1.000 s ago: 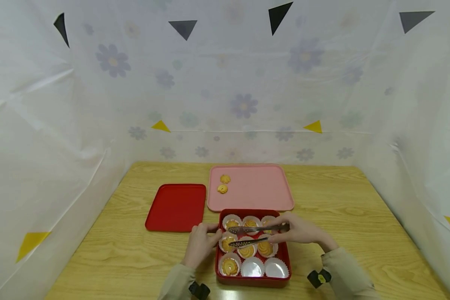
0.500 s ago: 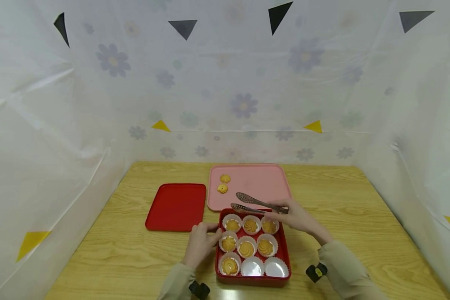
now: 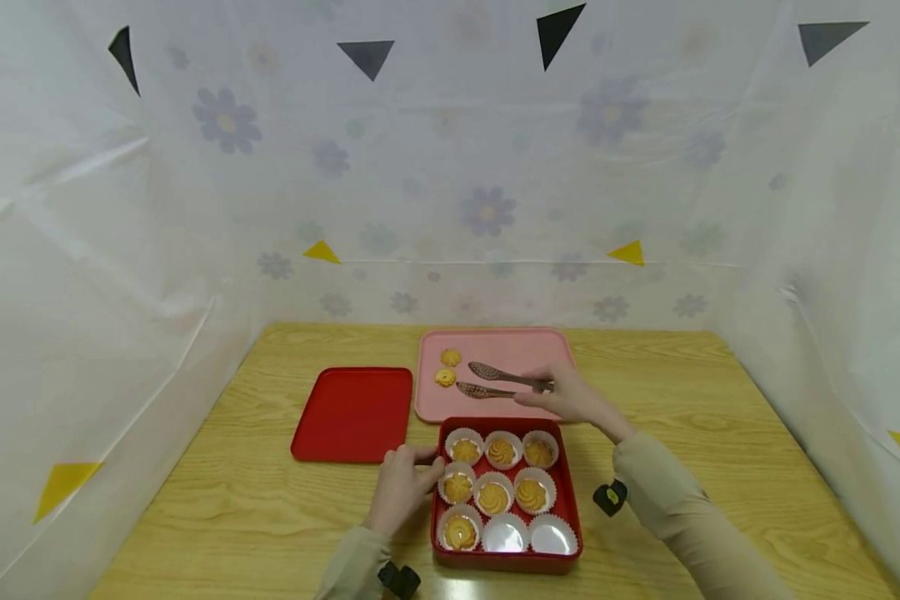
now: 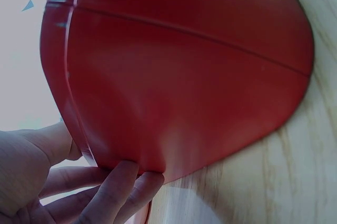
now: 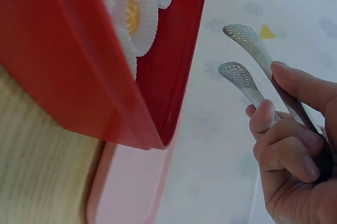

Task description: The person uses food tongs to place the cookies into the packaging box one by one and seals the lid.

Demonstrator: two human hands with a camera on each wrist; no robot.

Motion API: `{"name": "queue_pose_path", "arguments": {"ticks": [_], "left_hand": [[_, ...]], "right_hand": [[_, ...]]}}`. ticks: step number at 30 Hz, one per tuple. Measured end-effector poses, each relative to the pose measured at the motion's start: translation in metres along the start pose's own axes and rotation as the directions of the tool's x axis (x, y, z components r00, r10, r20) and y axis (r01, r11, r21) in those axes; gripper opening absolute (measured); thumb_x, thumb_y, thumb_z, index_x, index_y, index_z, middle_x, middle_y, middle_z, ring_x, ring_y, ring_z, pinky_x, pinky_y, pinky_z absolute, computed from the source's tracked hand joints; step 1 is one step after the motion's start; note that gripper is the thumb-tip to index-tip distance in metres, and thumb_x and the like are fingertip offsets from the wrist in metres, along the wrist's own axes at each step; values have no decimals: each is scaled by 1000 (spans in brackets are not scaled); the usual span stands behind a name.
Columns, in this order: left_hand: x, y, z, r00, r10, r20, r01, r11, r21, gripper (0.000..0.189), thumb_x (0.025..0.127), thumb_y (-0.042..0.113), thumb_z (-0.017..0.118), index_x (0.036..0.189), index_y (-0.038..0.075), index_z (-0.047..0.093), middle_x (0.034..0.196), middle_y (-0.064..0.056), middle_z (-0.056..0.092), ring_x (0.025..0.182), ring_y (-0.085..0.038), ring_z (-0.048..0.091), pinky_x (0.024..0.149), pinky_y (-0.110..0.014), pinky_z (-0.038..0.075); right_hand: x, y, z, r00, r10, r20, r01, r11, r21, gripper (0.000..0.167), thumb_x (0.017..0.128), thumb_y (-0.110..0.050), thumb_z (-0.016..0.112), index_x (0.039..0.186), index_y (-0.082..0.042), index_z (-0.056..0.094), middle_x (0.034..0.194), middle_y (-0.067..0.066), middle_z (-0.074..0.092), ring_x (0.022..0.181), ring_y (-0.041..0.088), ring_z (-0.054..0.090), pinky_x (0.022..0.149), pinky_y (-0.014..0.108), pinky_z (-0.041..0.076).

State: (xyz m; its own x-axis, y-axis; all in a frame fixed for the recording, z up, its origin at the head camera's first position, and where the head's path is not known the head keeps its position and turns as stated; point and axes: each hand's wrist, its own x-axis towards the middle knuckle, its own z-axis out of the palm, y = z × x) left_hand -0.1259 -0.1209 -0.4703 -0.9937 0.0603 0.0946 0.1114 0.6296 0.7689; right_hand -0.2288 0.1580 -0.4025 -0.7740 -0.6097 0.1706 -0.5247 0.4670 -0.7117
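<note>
My right hand [image 3: 570,395] grips metal tongs [image 3: 498,373] with perforated tips, spread apart over the pink tray [image 3: 525,346]. In the right wrist view the tongs' tips [image 5: 239,74] have nothing between them. Two piped cookies lie at the tray's left: a flower-shaped cookie [image 3: 451,357] behind and a ring-like cookie [image 3: 445,377] in front, close to the tong tips. My left hand [image 3: 402,490] holds the near-left wall of the red box [image 3: 570,500], thumb at the rim and fingers on its side [image 4: 174,87]. Several paper cups in the box hold cookies; two front-right cups [image 3: 506,533] hold none.
A flat red lid-like tray [image 3: 354,415] lies on the wooden table [image 3: 217,483] left of the pink tray. The box stands just in front of the pink tray. White patterned sheeting [image 3: 450,167] encloses the back and sides.
My right hand has moved the tongs from over the box away from me, up to the pink tray near the two cookies. My left hand has stayed on the box.
</note>
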Motion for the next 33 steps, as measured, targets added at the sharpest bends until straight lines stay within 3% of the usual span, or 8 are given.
{"name": "queue_pose_path", "arguments": {"ticks": [5,9,13,16,24,33], "left_hand": [[0,1,0,1000,-3,2,3,1000,-3,29,89,14,69,113,1,76,108,-14,77,100,-22,70,82,-40,58],[0,1,-1,1000,-8,6,8,1000,-6,30,89,14,69,114,0,75,108,-15,77,101,-23,70,83,-42,58],[-1,1,-1,1000,-7,5,7,1000,-10,30,88,14,69,114,-1,75,108,-15,77,101,-24,70,83,-42,58],[-1,1,-1,1000,-3,1,3,1000,-9,30,88,14,69,113,-1,75,107,-15,77,101,-24,71,82,-42,58],[0,0,-1,1000,4,-3,-4,1000,-4,30,89,14,69,113,-2,75,107,-16,77,100,-25,71,81,-42,59],[0,-1,-1,1000,5,-12,-5,1000,-4,29,88,14,69,112,-1,76,107,-16,77,100,-26,72,82,-42,58]], "right_hand": [[16,-1,-2,1000,5,8,-4,997,-72,8,93,-14,71,86,-10,75,57,-6,37,54,3,26,57,24,30],[29,-3,-3,994,102,24,-99,987,-124,14,92,-17,72,84,-6,73,57,-5,40,54,7,28,57,26,30],[41,-5,-4,973,223,53,-211,962,-175,20,93,-24,71,92,-5,76,61,-3,53,54,11,34,55,27,32],[50,-5,-3,960,268,79,-247,947,-205,23,93,-27,71,99,-6,78,64,-1,61,52,11,38,53,27,34],[71,-3,2,918,375,127,-339,910,-238,23,95,-30,69,103,-9,77,55,-4,46,47,10,34,50,26,34],[84,0,11,900,408,154,-368,899,-237,23,96,-30,68,104,-10,76,60,-3,46,49,11,34,51,27,35]]}}
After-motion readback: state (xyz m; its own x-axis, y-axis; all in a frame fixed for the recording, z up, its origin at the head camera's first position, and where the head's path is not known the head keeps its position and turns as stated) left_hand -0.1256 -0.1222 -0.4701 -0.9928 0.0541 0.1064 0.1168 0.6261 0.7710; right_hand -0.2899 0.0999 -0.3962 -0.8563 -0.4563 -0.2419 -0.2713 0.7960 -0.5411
